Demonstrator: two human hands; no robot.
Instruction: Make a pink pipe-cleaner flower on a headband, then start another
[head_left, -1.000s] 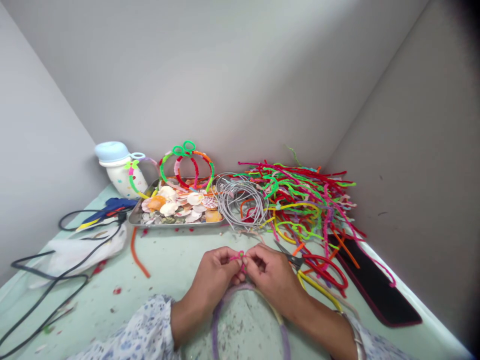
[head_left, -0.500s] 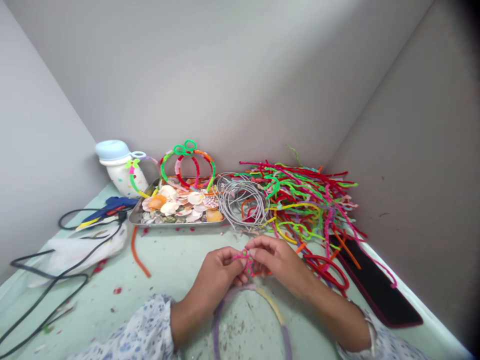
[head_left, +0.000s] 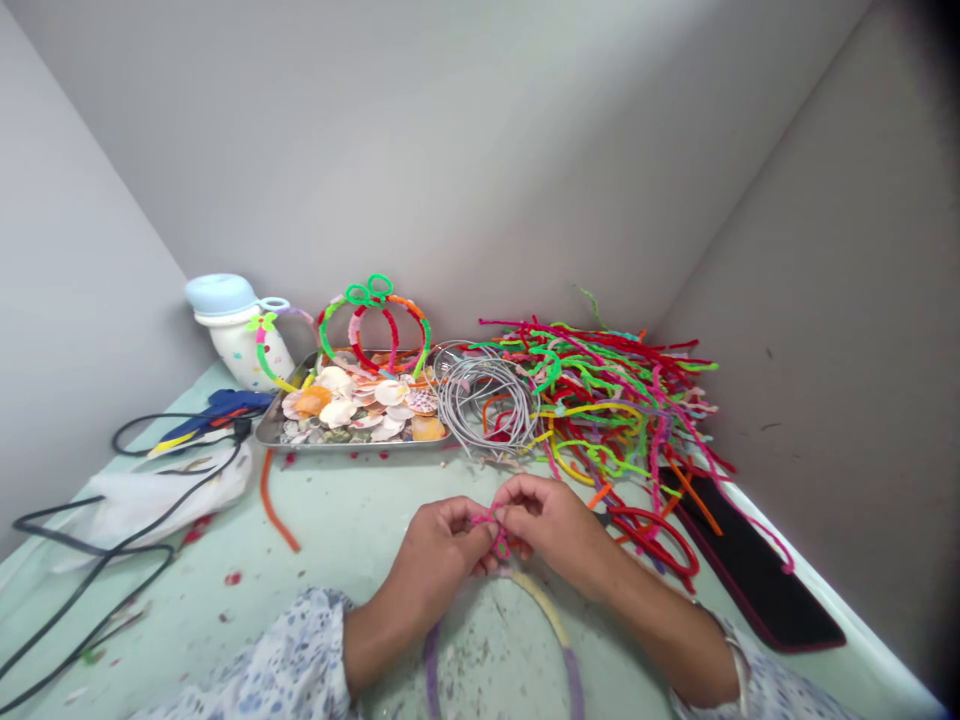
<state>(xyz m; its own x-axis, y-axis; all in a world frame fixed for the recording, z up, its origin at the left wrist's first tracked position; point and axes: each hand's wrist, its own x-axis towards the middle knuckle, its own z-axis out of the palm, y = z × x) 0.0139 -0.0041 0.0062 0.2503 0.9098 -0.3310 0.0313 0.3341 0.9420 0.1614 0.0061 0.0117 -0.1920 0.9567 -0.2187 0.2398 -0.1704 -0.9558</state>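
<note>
Grey walls (head_left: 480, 150) close in behind a pale green table (head_left: 345, 560) flecked with scraps and stains; along its back we have a metal tray (head_left: 352, 448) of shells (head_left: 337, 410), a coil of grey wire (head_left: 487, 405) and a tangled heap of fuzzy stems (head_left: 615, 390).

Near the front edge, between our 2 hands, is a small pink looped piece (head_left: 502, 547) with a touch of green in it; our left hand (head_left: 431, 550) has thumb and fingers closed on its left side, while our right hand (head_left: 551, 520) pinches its upper end — the exact contact is too small and covered to make out. Just below, a purple-and-yellow hoop (head_left: 553, 615) arches towards us, its upper left hidden by our left hand; red-handled scissors (head_left: 667, 523) sit beyond our right wrist, the blades out of sight.

We judge the pink piece to be very light, soft outside and springy-stiff inside, hardly slippery or fragile; its loops would likely squash under a firm squeeze, so we would hold it at the gathered centre — fingertips only — and leave the rounded loops free.
</note>
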